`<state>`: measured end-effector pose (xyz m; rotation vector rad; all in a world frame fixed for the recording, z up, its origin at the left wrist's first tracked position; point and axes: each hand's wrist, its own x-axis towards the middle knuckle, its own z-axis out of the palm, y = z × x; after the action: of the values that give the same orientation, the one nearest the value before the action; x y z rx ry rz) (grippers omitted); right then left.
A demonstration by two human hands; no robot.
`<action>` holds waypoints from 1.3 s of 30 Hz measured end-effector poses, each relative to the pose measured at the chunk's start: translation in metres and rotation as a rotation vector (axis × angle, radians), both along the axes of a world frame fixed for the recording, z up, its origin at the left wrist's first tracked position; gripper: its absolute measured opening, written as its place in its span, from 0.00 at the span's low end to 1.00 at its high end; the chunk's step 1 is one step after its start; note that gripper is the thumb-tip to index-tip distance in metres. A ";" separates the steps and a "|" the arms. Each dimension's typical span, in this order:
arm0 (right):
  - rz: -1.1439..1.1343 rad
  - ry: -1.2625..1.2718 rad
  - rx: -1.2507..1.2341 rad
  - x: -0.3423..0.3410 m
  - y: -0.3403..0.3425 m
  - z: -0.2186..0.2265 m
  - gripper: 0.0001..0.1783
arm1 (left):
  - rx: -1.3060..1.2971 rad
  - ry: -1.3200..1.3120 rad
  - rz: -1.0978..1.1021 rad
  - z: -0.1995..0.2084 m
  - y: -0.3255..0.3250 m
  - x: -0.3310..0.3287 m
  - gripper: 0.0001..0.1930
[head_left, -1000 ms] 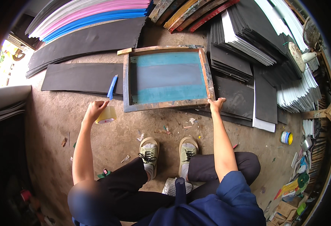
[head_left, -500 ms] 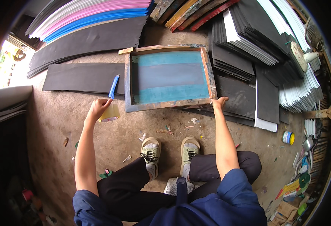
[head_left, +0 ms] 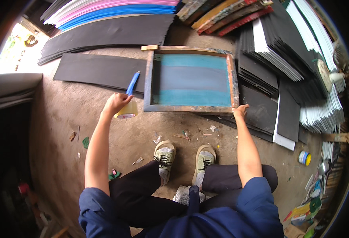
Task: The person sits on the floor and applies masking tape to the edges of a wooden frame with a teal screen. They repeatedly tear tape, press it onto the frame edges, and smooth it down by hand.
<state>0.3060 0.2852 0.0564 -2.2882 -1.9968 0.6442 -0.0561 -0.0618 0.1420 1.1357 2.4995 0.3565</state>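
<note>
My left hand (head_left: 118,104) is closed around a blue-handled cutter (head_left: 133,83), whose handle points up and away. A roll of clear yellowish tape (head_left: 127,111) hangs under the same hand. Just right of it lies a wooden screen-printing frame (head_left: 190,108) with paint-stained edges. Its mesh (head_left: 192,79) is teal with a grey band across the middle. At the near right corner of the frame, my right hand (head_left: 240,112) grips the wood, thumb by the corner and the other fingers out to the right. The underside of the frame is hidden.
Long black foam sheets (head_left: 103,37) lie left and behind, beside pink, white and blue sheets (head_left: 119,12). More wooden frames (head_left: 218,18) stand at the back. Stacked black and white sheets (head_left: 277,51) fill the right side. A yellow-lidded can (head_left: 304,158) and small scraps lie on the floor.
The view has turned a little, so the frame appears farther right and more level. Both hands keep their places by the frame, the left still holding the cutter and tape.
</note>
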 end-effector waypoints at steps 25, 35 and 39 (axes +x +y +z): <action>0.969 0.186 0.486 -0.092 -0.165 -0.022 0.30 | -0.071 0.135 -0.045 -0.062 -0.002 -0.006 0.23; 1.391 0.047 0.562 -0.160 -0.255 -0.026 0.42 | -0.051 0.090 -0.008 -0.064 0.003 -0.003 0.25; 1.505 0.251 0.394 -0.118 -0.266 -0.020 0.28 | -0.039 0.021 0.015 -0.076 -0.014 -0.010 0.26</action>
<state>0.1884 0.0190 0.0364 -0.1727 -2.9604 0.3841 -0.0664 -0.0762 0.0664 1.1117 2.5233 0.2993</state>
